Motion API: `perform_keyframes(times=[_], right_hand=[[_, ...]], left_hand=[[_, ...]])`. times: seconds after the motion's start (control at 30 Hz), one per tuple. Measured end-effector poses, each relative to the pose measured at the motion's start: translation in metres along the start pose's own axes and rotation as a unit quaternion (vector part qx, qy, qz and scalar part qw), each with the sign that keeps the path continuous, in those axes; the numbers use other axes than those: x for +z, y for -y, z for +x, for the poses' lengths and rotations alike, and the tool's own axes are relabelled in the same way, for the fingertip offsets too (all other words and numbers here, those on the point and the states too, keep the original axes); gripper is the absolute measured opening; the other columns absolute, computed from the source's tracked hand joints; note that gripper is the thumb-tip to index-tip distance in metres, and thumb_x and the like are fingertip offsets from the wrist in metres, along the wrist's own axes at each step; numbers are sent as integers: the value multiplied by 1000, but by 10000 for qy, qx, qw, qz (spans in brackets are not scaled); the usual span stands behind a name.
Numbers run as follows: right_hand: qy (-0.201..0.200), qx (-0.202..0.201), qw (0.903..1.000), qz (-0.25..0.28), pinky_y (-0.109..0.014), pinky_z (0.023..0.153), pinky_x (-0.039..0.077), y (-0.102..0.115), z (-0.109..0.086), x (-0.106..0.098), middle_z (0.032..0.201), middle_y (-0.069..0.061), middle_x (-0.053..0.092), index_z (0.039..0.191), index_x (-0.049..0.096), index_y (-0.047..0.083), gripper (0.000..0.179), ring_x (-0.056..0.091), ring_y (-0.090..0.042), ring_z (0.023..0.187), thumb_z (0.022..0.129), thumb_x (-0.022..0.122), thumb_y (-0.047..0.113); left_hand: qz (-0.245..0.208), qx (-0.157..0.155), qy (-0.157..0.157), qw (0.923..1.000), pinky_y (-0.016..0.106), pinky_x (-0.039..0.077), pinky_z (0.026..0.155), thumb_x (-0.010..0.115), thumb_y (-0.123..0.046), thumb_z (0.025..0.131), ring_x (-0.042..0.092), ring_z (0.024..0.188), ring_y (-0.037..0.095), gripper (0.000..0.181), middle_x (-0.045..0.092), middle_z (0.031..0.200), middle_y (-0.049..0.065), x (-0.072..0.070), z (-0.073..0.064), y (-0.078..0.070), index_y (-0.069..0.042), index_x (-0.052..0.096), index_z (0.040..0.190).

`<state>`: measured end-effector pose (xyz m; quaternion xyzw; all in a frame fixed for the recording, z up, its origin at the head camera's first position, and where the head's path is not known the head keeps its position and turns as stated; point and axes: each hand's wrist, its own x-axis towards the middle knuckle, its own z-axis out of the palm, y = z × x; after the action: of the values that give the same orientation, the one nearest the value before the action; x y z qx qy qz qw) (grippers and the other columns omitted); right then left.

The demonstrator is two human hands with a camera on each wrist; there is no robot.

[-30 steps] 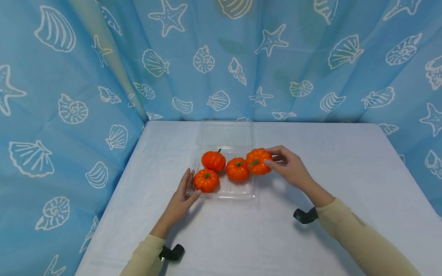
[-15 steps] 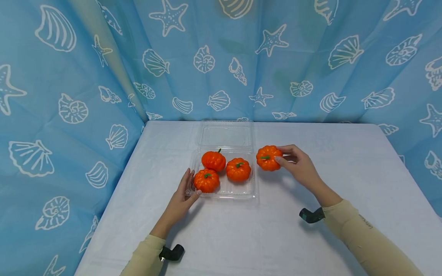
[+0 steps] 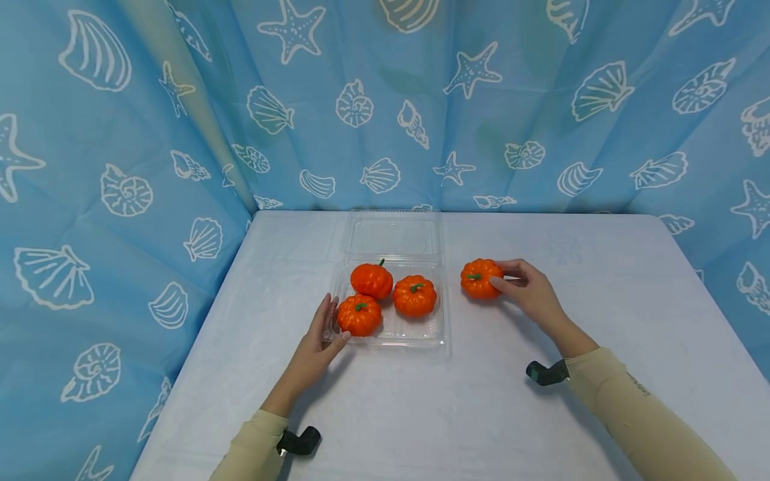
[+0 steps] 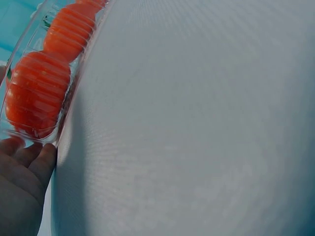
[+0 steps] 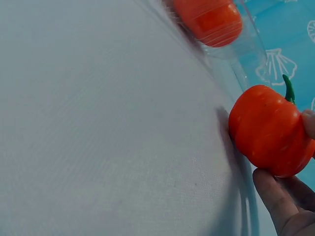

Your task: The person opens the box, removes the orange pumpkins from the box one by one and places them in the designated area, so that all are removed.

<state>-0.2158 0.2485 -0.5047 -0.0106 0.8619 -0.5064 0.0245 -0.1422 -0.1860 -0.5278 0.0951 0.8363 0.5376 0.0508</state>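
Down at the near edge, 2 long pale-yellow sleeves reach in over a white cloth-covered table (image 3: 421,414), a small black wrist camera (image 3: 299,441) on the left arm, a matching black device (image 3: 547,373) on the right. On to the left hand (image 3: 314,344): thumb and fingers spread wide around the near left corner of a clear, ribbed plastic container (image 3: 397,331), fingers touching its wall. Just inside that corner sits a glossy orange, ribbed pumpkin with a green stem (image 3: 359,322), stem up. Over to its right, a second orange pumpkin (image 3: 415,302), upright and well clear of the first. And out on the right, beyond the container's side, the right hand (image 3: 532,294) has a bright orange, lobed pumpkin (image 3: 481,287) pinched between thumb and fingers! Green stem up, near the container but apart from it; whether its base touches the cloth, I cannot tell. Behind the corner pumpkin, a further orange pumpkin (image 3: 371,282) tilts, stem pointing away. That's 3 inside, 1 in hand. Further back, the clear hinged lid (image 3: 394,237) lies open, and behind everything hangs a blue curtain (image 3: 385,133) with white shells and starfish.
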Motion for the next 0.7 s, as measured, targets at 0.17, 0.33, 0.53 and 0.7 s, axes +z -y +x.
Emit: perform_keyframes(times=[0.17, 0.33, 0.53, 0.7], right_hand=[[45, 225, 9996, 173, -51, 106, 48, -5, 4, 0, 148, -19, 50, 141, 53, 9, 59, 52, -39, 130, 98, 66, 46], [75, 510, 9977, 432, -47, 103, 50, -9, 7, 1, 151, -22, 46, 144, 49, 8, 63, 49, -41, 134, 97, 68, 46], [180, 490, 9974, 501, -38, 96, 53, -13, 9, 0, 155, -23, 41, 151, 44, 11, 66, 47, -43, 136, 99, 66, 44], [248, 398, 9978, 464, -37, 94, 54, -13, 10, 1, 158, -21, 38, 155, 42, 14, 65, 46, -43, 137, 101, 63, 43]], left_hand=[[-28, -148, -39, 9999, 53, 35, 115, 66, -22, 101, 28, 152, 26, 87, 23, 168, 7, 2, 1, -1, -13, 8, 165], [-71, -152, -41, 9999, 53, 35, 115, 66, -19, 100, 27, 152, 27, 87, 22, 168, 8, 2, 1, 0, -12, 8, 165], [-73, 43, -5, 10000, 48, 35, 116, 66, -28, 101, 29, 151, 23, 87, 24, 168, 4, 1, 0, -1, -18, 9, 165], [-41, 45, 25, 10000, 49, 36, 115, 66, -32, 101, 29, 151, 22, 88, 24, 168, 2, 0, 0, -2, -19, 8, 165]])
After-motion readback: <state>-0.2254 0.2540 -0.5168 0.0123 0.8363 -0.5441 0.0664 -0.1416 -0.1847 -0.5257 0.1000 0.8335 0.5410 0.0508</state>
